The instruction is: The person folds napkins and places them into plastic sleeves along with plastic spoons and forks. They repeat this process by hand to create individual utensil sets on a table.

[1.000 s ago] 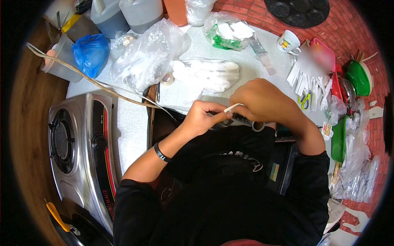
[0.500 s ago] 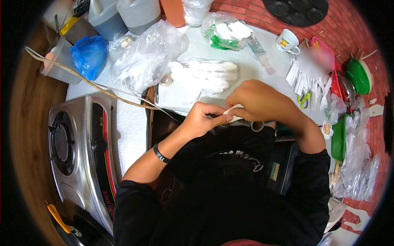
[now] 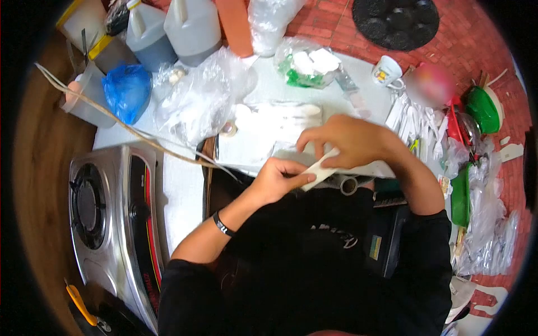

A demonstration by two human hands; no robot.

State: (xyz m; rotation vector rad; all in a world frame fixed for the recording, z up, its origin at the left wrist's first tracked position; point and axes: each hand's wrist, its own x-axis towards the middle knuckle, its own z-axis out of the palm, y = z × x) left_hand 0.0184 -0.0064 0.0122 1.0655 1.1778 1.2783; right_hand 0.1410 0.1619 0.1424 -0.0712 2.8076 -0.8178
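A small pale strip (image 3: 319,171), perhaps paper, is held over the table's front edge, just above my lap. My left hand (image 3: 278,179) pinches its lower left end between thumb and fingers. At its upper right end my right hand (image 3: 347,144) has its thumb and fingers bent around the strip, the index finger lifted and apart. A roll of tape (image 3: 348,185) lies just below my right hand. Beyond both hands is a clear bag of white plastic spoons (image 3: 286,115). A smaller tape roll (image 3: 228,129) sits to the left of that bag.
A gas stove (image 3: 112,224) stands at the left. Jugs (image 3: 192,31), a blue bag (image 3: 127,92) and a clear plastic bag (image 3: 196,101) are at the back left. A cup (image 3: 386,71) and white cutlery (image 3: 417,120) lie at the right.
My right hand's fingers have spread and turned, and more of the pale strip shows between my hands. The view has shifted slightly, with the background lower in the frame.
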